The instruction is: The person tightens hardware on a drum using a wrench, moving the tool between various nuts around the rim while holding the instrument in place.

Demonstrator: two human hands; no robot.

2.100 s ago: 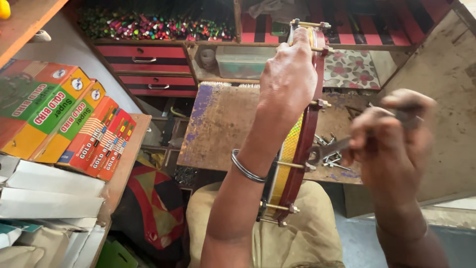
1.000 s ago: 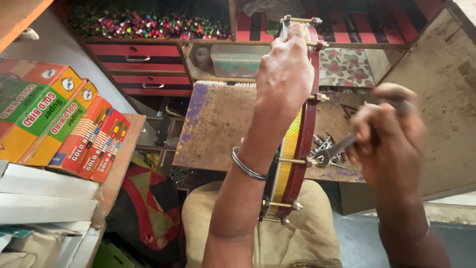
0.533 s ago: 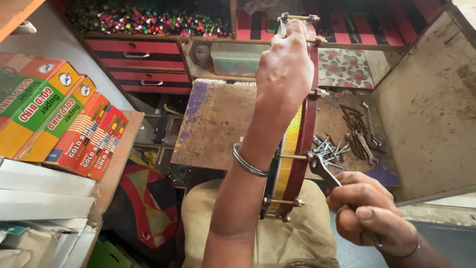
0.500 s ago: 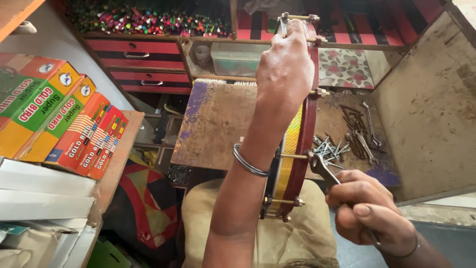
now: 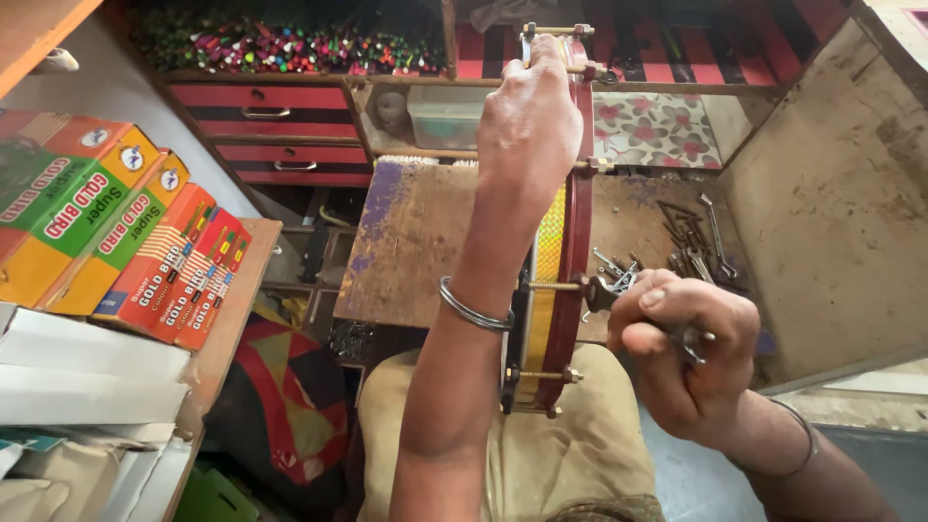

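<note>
Several tension bolts already sit fitted around the maroon-rimmed frame drum (image 5: 565, 251), held upright on edge over the lap, left hand (image 5: 530, 121) clamped on its top rim, right hand (image 5: 681, 353) closed around a metal key (image 5: 607, 290) at a lower bolt, tightening apparently unfinished.

Left hand (image 5: 530, 121) raised, right hand (image 5: 681, 353) fisted

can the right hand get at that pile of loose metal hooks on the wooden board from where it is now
Probably yes. The right hand sits on the drum's right side, the same side as the loose hooks, with nothing between. But it grips a small metal tool, so its fingers are occupied.
</note>
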